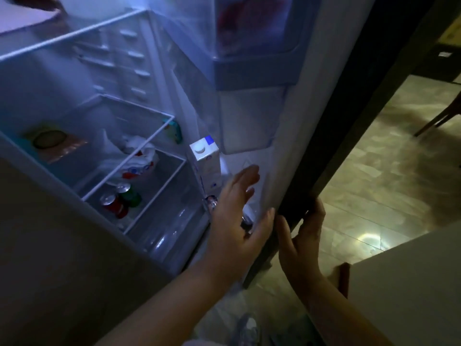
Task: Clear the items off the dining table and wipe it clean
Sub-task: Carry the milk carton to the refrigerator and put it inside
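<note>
- Location: an open fridge, lit inside; the dining table is not in view, so its condition cannot be checked here.
- Right hand: its grip is closed around the dark edge of the fridge door, fingers curled over the outer face, thumb on the inner side.
- Left hand: released, fingers straight and spread, holding nothing. It hangs just beside the milk carton, to the carton's right, above the lowest door shelf.
- The milk carton stands upright in the door shelf, cap up. A bottle top shows just below it, partly hidden by the left hand.
- Inside, on the lower shelf: two cans, one red and one green, and a white bag further back.
- Judgement on progress: the carton is likely an item cleared from the table and now stowed. The clearing stage appears under way or near its end.
- Outstanding: closing the door, confirming no items remain on the table, and the wipe-down. No cloth is visible.
</note>
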